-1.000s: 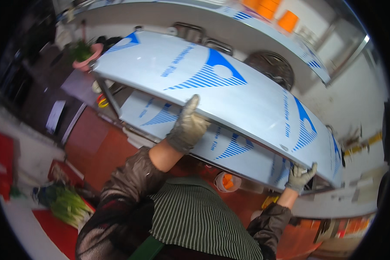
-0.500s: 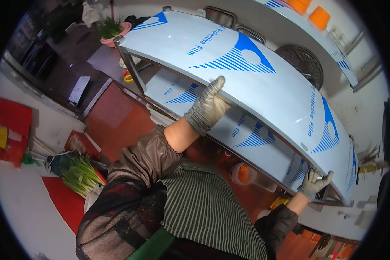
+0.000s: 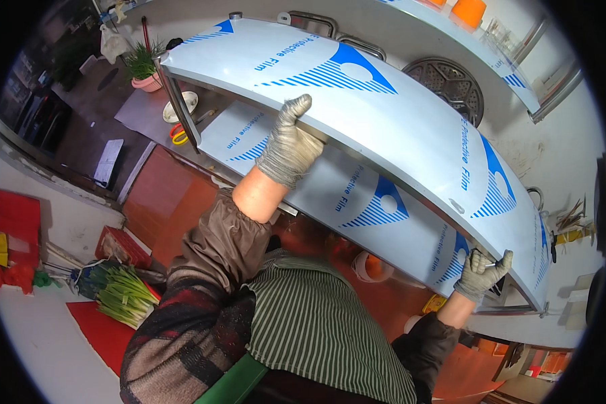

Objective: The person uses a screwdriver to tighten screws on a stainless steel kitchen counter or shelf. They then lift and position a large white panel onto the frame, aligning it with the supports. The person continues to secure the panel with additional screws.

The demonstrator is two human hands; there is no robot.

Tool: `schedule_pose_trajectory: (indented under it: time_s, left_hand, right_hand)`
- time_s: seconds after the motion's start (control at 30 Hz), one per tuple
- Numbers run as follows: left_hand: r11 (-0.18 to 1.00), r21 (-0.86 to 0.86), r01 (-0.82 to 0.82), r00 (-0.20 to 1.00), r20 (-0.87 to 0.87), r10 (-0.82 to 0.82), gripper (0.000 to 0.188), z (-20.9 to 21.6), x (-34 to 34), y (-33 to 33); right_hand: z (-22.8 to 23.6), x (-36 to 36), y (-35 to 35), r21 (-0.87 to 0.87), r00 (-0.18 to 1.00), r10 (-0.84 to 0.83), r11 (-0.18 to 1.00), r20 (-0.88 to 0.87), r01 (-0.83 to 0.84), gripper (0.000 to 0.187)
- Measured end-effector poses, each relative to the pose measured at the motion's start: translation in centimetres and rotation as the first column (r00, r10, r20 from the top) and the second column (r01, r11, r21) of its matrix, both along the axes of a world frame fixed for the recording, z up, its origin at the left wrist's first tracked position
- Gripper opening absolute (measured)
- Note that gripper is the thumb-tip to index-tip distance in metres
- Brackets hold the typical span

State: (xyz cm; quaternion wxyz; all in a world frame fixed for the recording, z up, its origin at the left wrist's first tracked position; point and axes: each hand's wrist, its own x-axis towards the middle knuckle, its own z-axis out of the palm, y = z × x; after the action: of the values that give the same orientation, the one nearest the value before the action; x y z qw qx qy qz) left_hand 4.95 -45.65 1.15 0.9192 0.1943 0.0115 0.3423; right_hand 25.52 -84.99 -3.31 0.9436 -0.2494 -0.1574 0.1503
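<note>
Head view: a metal shelf unit [image 3: 411, 128] stands before the person, slanting across the upper half of the picture, with its rear long side toward the wall. Finish is silvery and smooth, the visible edges look straight apart from the lens curve, and whether the feet bear on the floor cannot be told. Its upper panel carries blue printing: striped triangles with round blanks, plus lettering. A lower shelf [image 3: 323, 182] below bears the same pattern. Above the rear side runs a wall shelf [image 3: 495, 60]; a dark round perforated disc [image 3: 444, 87] sits behind the unit's rear edge. One square-section leg [image 3: 180, 108] shows at the left end.

Both hands are gloved in grey and placed on the front edge, well apart. Left hand [image 3: 291, 145]: clamped on the upper panel's edge near the middle, thumb laid up on the rim, fingers passing underneath, forearm raised from below. Right hand [image 3: 481, 273]: clamped on the same edge near the right-hand corner, thumb upright against it, fingers curled beneath.

Left of the unit are noted a pink plant pot [image 3: 148, 83], a white bowl [image 3: 182, 106] and yellow-handled scissors [image 3: 178, 135], the last just beside the leg
</note>
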Motion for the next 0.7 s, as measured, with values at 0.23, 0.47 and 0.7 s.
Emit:
schedule_pose_trajectory:
  time_s: [0.23, 0.47, 0.7]
  left_hand:
    - [0.996, 0.06, -0.06, 0.995, -0.073, 0.064, 0.047, 0.3, -0.4, -0.5]
    - [0.997, 0.059, -0.052, 0.994, -0.097, 0.058, 0.068, 2.6, 0.3, -0.5]
    - [0.976, 0.104, -0.194, 0.951, -0.224, 0.213, 0.073, 2.0, -0.5, -0.9]
  right_hand:
    - [0.6, -2.6, 0.8, -0.012, 0.993, -0.112, 0.994, -0.026, 0.112, 0.038]
    - [1.5, -2.1, 0.8, 0.103, 0.995, -0.068, 0.993, 0.07, 0.061, 0.031]
    - [2.6, -3.8, 1.3, 0.076, 0.982, -0.186, 0.979, -0.041, 0.189, 0.033]
